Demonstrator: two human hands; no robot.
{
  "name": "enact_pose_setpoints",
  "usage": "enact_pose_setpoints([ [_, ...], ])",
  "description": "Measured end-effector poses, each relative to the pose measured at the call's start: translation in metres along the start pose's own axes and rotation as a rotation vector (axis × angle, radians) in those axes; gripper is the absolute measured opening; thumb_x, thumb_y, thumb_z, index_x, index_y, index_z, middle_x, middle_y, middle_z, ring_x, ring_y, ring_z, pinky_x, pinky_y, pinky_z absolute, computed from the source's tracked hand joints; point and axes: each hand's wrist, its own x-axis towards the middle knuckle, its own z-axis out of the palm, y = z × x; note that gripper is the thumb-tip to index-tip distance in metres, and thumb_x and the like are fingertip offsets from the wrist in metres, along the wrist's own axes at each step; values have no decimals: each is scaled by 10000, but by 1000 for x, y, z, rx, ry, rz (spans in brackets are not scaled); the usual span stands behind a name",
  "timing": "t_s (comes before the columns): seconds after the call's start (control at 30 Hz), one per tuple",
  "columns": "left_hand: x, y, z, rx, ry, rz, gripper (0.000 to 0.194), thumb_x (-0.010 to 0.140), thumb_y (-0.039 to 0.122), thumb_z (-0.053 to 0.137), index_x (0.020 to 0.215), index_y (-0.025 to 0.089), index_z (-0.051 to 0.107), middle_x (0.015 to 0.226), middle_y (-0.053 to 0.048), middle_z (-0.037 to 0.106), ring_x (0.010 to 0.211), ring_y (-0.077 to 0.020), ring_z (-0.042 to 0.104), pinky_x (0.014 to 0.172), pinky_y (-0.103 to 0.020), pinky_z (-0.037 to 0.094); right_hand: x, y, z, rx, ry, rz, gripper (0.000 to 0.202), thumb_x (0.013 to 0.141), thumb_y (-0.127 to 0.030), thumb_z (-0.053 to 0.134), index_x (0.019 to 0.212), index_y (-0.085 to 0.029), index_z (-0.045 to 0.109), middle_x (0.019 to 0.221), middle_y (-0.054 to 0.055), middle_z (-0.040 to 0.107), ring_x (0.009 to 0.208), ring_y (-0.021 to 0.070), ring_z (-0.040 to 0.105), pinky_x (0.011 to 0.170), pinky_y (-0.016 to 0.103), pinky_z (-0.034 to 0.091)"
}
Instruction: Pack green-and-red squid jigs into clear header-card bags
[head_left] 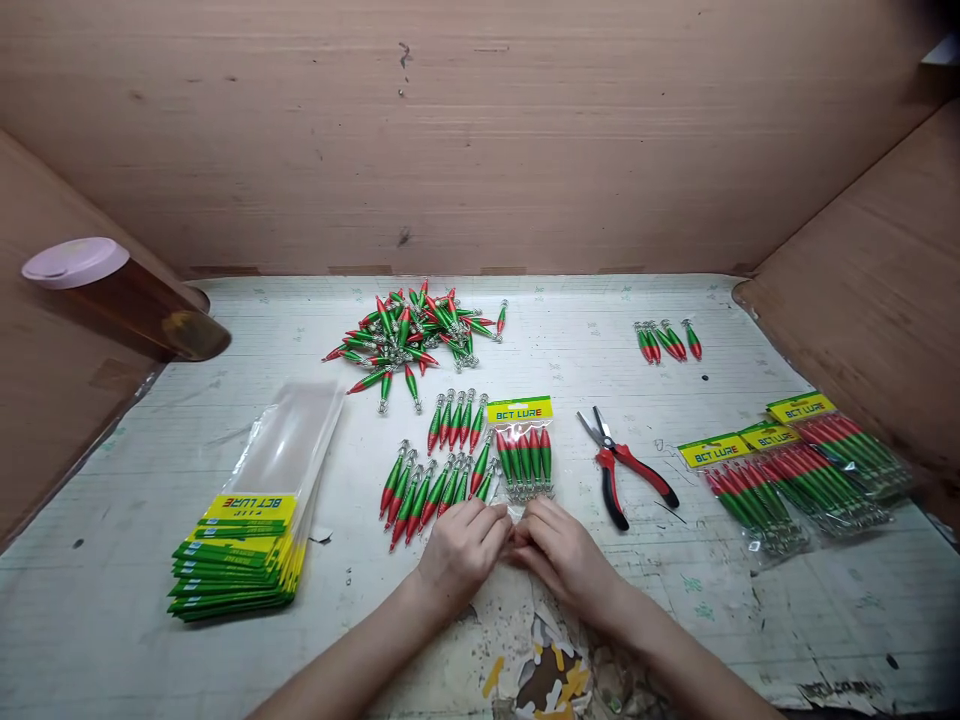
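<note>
Both my hands meet at the lower end of a clear plastic bag of fishing lures [523,455], which lies with its yellow header card away from me. Several red and green lures show side by side inside it. My left hand [463,545] has its fingers pinched on the bag's near end. My right hand [562,550] pinches the same end from the other side, its fingertips close to the left ones. Rows of loose lures [420,495] lie just left of the bag. Red-handled pliers [626,470] rest on the right, jaws apart.
A heap of lures [409,335] lies at the back. Empty header-card bags [255,510] are stacked at left, near a lidded bottle of brown liquid [127,305]. Filled lure bags [795,470] overlap at right; several loose lures [664,342] lie behind them. Board walls enclose the table.
</note>
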Motion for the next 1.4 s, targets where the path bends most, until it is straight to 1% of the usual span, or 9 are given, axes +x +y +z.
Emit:
enact_pose_setpoints([
  [0.23,0,6,4,-18,37,14,111,856,63,592,776,141,601,808,-46,719,647,-132,598,527,-258,443,-13,1,-44,496,273,171,130,964,-227,464,839,-212,497,886,63,577,940,229,610,824,372,526],
  [0.43,-3,4,5,-16,35,13,133,865,92,560,750,151,589,773,-48,696,614,-143,556,515,-276,411,-6,-15,-19,101,-13,147,97,896,-127,536,870,-215,566,825,32,603,730,187,604,637,290,519],
  [0.57,-4,3,5,4,40,30,139,853,78,560,736,150,588,802,-68,702,616,-145,545,515,-275,403,-3,-15,3,-39,21,53,186,879,-99,472,749,-231,456,754,30,543,675,215,550,567,321,481],
  [0.8,-1,6,3,28,33,41,135,875,107,566,750,150,598,772,-52,699,588,-141,531,490,-280,381,-8,-8,-14,125,27,36,141,920,-199,467,787,-245,461,737,11,519,639,193,543,551,299,486],
  [0.97,-2,7,6,30,57,50,98,854,90,602,769,137,604,812,-58,716,604,-140,558,490,-276,398,-28,11,-56,281,304,142,193,1000,-240,310,890,-234,468,962,88,578,794,210,610,600,316,523],
  [1.07,-1,6,7,39,56,60,101,847,61,591,777,132,606,795,-68,712,604,-148,572,479,-276,405,-50,33,-95,352,590,258,231,1011,-250,326,909,-230,532,816,21,548,467,94,433,398,229,384],
  [1.13,-1,7,5,42,44,64,120,858,44,557,799,134,610,790,-72,707,617,-154,587,483,-274,421,-63,43,-111,103,685,232,141,984,-240,421,942,-251,555,796,3,534,492,106,432,436,244,402],
  [1.23,1,6,2,30,16,67,157,873,26,503,860,132,618,779,-67,700,638,-157,602,508,-271,449,-68,39,-101,-217,526,127,170,947,-236,485,1042,-256,625,814,45,585,697,194,561,584,320,491],
  [1.4,0,5,-2,-13,-20,35,188,905,48,441,900,129,610,813,-76,699,663,-163,608,553,-277,474,-50,15,-50,-565,-52,-166,572,840,-318,629,1370,-145,502,844,83,603,749,237,557,629,375,505],
])
